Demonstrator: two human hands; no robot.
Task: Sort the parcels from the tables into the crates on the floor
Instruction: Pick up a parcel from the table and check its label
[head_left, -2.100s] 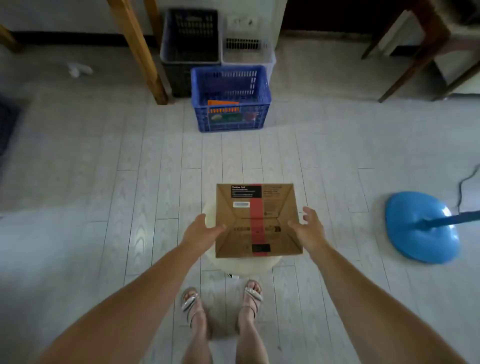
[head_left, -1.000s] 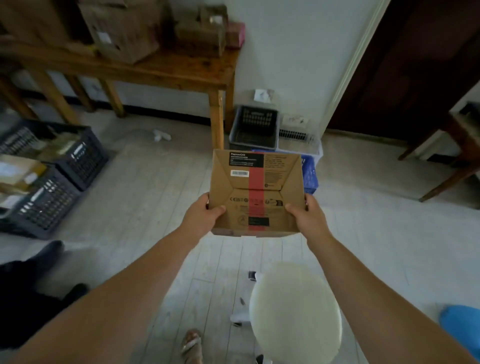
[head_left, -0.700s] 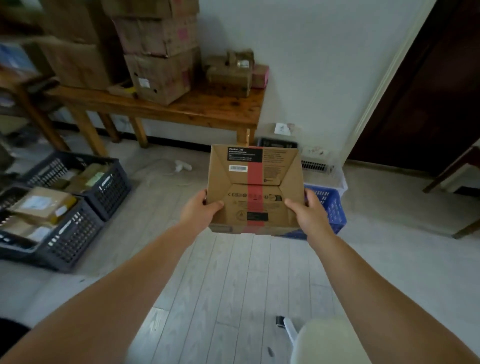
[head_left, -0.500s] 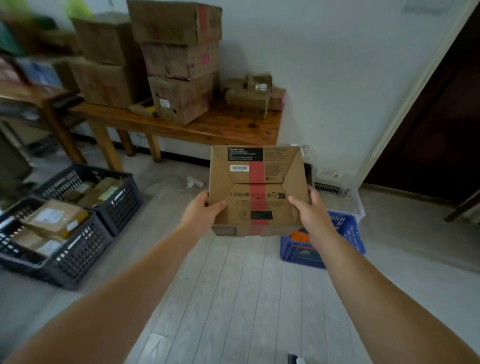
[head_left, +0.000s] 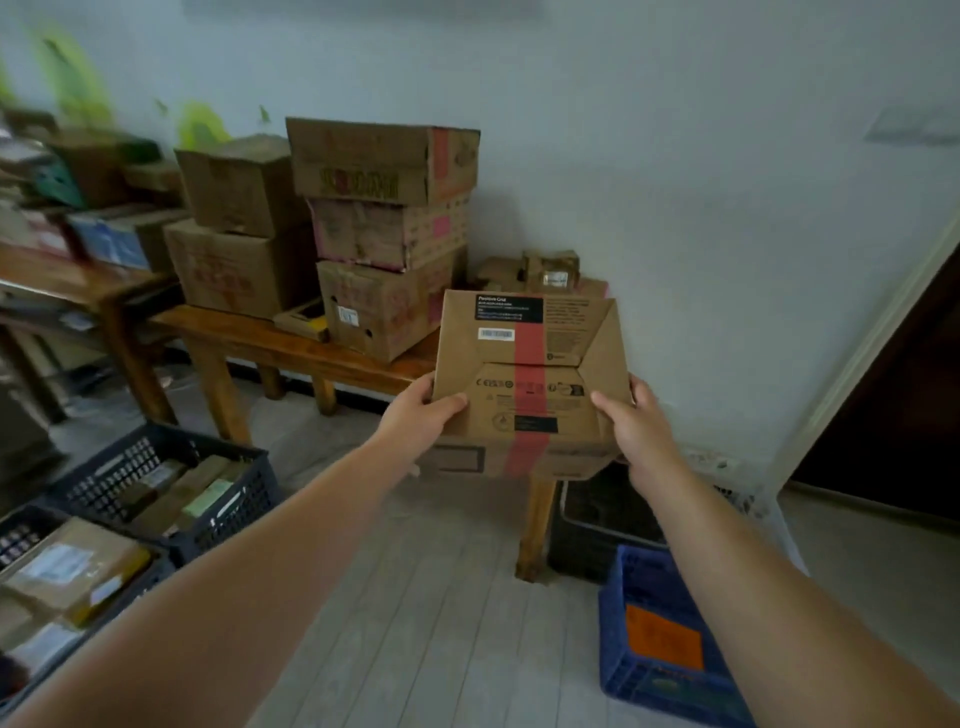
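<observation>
A brown cardboard parcel (head_left: 530, 379) with a red stripe and a black label hangs in the air in front of me, tilted so its top faces me. My left hand (head_left: 421, 418) grips its left side, thumb on top. My right hand (head_left: 636, 428) grips its right side the same way. Behind the parcel stands a wooden table (head_left: 291, 345) stacked with large cardboard boxes (head_left: 384, 234). A blue crate (head_left: 660, 649) with an orange packet inside sits on the floor at lower right. Dark crates (head_left: 171, 483) holding several parcels stand on the floor at left.
A black crate (head_left: 597, 519) sits under the table's right end, with a pale crate behind it. Small parcels (head_left: 545, 270) lie on the table by the wall. A dark doorway (head_left: 893, 405) opens at right. A second table (head_left: 57, 280) with goods runs off to the left.
I lifted the parcel off the white stool with both hands. My view rose and swung left, bringing the table with its stacked boxes closer, and the blue crate slid to lower right.
</observation>
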